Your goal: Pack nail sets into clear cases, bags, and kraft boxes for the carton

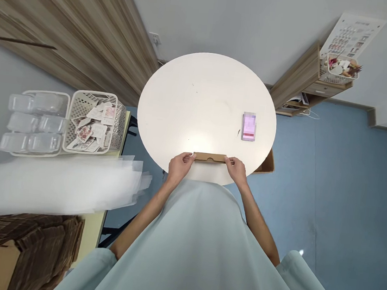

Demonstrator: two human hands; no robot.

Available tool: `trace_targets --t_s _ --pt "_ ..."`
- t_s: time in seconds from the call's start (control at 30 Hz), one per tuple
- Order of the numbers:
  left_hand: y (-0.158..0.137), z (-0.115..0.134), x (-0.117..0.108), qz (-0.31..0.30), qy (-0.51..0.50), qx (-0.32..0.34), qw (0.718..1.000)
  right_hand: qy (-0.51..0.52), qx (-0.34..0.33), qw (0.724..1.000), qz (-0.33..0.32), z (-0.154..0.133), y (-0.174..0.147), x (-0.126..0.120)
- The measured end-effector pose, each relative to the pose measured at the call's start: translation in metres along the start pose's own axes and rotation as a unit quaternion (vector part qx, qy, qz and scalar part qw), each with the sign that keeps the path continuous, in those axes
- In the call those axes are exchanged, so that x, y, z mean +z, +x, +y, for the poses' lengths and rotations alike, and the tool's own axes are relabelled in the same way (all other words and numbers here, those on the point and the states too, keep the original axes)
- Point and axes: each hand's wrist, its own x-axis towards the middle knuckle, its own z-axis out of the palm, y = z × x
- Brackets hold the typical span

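Note:
A narrow brown cardboard box [210, 157] lies at the near edge of the round white table [199, 94], its long side facing me and a small notch in the middle of that side. My left hand [180, 166] grips the left end between thumb and fingers. At the opposite end, my right hand [236, 169] pinches the corner the same way. What the box holds, if anything, cannot be seen. A phone [249, 126] with a blurred pinkish screen rests on the table, beyond my right hand.
To the left, a side table [95, 227] bears a white basket of cards [119, 118], a basket of clear plastic containers [66, 123], a heap of translucent bags [56, 185] and flattened cardboard [45, 249]. A wooden cabinet [299, 78] stands back right. Under the round table's right side shows a brown box [267, 163].

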Motion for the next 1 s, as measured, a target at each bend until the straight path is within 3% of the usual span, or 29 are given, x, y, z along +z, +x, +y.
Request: trace_targets --t_s 0.27,0.6,1.0 --pt "0.004 -0.014 0.003 -0.017 -0.053 -0.013 0.998 0.019 0.002 1.0 0.0 0.003 -0.002 -0.001" --pt "0.006 -0.023 0.007 -0.045 -0.029 -0.049 0.997 -0.01 0.048 0.998 -0.029 0.011 -0.002 0.004" --pt "0.011 -0.02 0.009 -0.045 -0.037 -0.012 0.998 0.039 -0.002 0.999 0.004 0.018 0.001 0.009"
